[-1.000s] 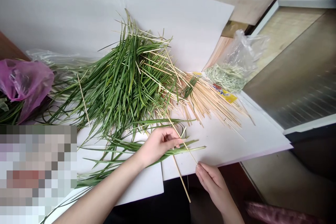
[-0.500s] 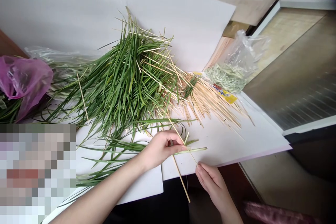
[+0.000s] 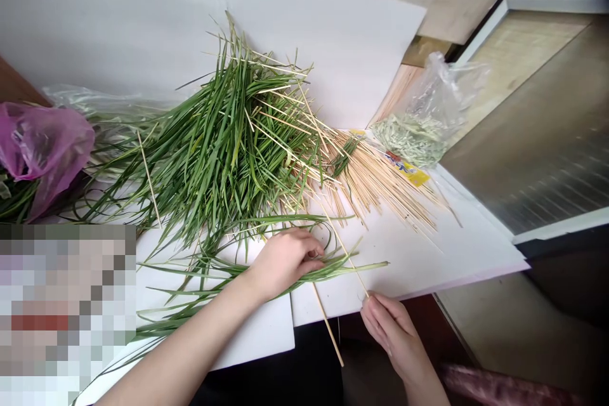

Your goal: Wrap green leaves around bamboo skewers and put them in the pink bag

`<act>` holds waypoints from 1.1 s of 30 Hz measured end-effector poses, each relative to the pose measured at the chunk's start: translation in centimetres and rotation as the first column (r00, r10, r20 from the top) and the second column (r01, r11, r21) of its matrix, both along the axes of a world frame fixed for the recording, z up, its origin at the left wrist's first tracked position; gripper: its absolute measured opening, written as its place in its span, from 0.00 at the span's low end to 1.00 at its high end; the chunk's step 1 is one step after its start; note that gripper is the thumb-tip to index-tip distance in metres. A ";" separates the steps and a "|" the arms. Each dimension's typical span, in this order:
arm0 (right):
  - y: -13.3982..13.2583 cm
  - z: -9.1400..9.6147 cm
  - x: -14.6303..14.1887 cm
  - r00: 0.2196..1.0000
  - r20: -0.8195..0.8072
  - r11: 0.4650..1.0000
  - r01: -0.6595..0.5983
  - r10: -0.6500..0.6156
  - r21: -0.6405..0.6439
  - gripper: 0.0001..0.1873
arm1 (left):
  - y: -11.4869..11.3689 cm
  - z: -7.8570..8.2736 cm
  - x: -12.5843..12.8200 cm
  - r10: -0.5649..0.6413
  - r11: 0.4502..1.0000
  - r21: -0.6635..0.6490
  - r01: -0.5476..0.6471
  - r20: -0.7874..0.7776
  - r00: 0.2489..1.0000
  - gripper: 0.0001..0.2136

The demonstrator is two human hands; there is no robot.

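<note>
Green garlic chives (image 3: 333,268) lie beneath the left hand (image 3: 286,261), whether gripped I cannot tell; the right hand (image 3: 391,328) pinches a bamboo skewer (image 3: 342,242) that crosses over them.

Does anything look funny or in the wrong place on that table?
Yes, two sticks do. One thin stick lies off to the left, by the green leaves, away from the big bunch of sticks. A second stick pokes out past the front edge of the table, so it might get bumped.
</note>
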State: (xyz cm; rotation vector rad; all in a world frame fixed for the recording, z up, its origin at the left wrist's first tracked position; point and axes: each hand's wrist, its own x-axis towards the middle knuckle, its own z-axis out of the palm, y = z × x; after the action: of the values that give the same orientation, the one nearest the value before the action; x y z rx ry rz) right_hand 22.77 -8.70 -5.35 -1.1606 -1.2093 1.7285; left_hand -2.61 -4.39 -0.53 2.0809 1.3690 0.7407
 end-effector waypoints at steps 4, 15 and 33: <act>0.0 0.0 -0.1 0.999 -0.023 1.000 -0.027 0.027 0.008 0.35 | -0.1 -0.1 0.2 -0.031 0.999 -0.011 0.031 -0.074 0.997 0.01; 0.0 -0.5 0.3 0.998 -0.039 0.999 -0.042 0.042 0.019 0.33 | 0.5 1.3 -0.8 0.289 0.950 -0.301 -0.086 0.736 0.612 0.09; 0.5 -0.5 0.9 0.953 0.239 0.944 -0.240 0.185 0.225 0.31 | 0.5 1.8 -1.3 0.372 0.926 -0.377 -0.032 0.891 0.261 0.11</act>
State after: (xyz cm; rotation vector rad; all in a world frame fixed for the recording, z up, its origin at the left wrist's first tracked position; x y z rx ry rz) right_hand 23.65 -8.20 -5.82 -1.1153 -1.6899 1.5712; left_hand -3.95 -3.87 1.24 0.7824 0.8772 1.4798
